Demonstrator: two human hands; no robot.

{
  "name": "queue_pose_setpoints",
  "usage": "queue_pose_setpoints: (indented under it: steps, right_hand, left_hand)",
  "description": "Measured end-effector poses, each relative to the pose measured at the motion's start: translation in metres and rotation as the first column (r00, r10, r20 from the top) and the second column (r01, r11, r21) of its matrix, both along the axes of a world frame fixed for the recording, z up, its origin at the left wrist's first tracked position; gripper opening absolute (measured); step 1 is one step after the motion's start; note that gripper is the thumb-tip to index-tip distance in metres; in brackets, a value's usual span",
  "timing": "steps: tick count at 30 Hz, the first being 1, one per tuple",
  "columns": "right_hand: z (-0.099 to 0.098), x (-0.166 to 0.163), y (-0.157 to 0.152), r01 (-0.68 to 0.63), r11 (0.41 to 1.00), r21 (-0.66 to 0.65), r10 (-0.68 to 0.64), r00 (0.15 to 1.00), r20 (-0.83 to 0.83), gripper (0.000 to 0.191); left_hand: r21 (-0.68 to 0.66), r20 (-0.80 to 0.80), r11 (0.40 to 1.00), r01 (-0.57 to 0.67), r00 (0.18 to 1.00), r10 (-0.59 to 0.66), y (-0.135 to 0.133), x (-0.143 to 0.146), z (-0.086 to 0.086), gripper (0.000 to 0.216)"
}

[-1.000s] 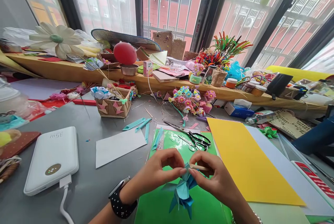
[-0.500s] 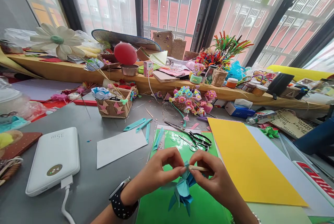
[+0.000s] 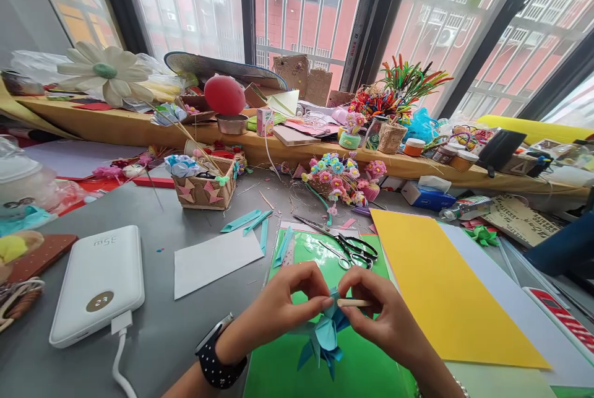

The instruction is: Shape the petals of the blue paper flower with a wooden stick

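Note:
Between my two hands hangs a folded blue paper flower [image 3: 325, 335] with pointed petals, above a shiny green sheet [image 3: 366, 364]. My left hand [image 3: 292, 299], with a dotted watch strap on its wrist, pinches the flower's upper tip between thumb and index finger. My right hand [image 3: 378, 308] is closed around a thin pale wooden stick [image 3: 353, 302], its blunt end pointing left beside that tip. The right fingertips are at the paper too; whether they press on it I cannot tell. Beyond the hands lie black-handled scissors [image 3: 359, 249] and a strip of folded blue paper [image 3: 283, 247].
Left are a white power bank [image 3: 99, 280] with a cable and a white paper piece [image 3: 218, 263]. Several folded blue strips [image 3: 241, 221] lie near a decorated box [image 3: 204, 190]. A yellow sheet [image 3: 450, 293] covers the right side. Crafts crowd the shelf [image 3: 297, 153].
The stick's left end has shifted slightly right, a little farther from the left fingers. Both hands otherwise keep nearly the same pose around the blue flower.

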State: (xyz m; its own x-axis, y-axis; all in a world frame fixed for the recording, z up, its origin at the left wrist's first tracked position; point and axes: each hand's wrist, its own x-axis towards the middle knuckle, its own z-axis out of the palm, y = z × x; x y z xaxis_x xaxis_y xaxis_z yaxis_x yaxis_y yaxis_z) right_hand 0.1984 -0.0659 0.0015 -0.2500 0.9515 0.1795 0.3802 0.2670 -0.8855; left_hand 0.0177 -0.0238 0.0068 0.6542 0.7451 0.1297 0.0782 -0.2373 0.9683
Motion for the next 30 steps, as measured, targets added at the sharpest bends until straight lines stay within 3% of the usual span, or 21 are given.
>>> queue_pose_setpoints:
  steps: [12,20,30]
  right_hand:
    - [-0.007,-0.0017,0.0005,0.023,0.99,0.137,-0.032,0.997,0.064,0.004]
    - [-0.0082,-0.0019,-0.0021,0.039,0.989,0.144,-0.047,0.997,0.057,0.003]
    - [-0.0073,-0.0022,0.0007,0.039,0.99,0.132,-0.05,0.996,0.079,0.001]
  left_hand:
    - [0.173,-0.005,0.98,-0.094,0.995,0.096,0.0002,0.0019,-0.0047,0.017]
    - [-0.068,0.107,0.998,0.0,0.994,0.007,0.0058,0.0,-0.0059,0.02]
    - [-0.11,0.085,0.994,-0.01,0.996,0.019,0.0074,-0.0009,-0.0083,0.019]
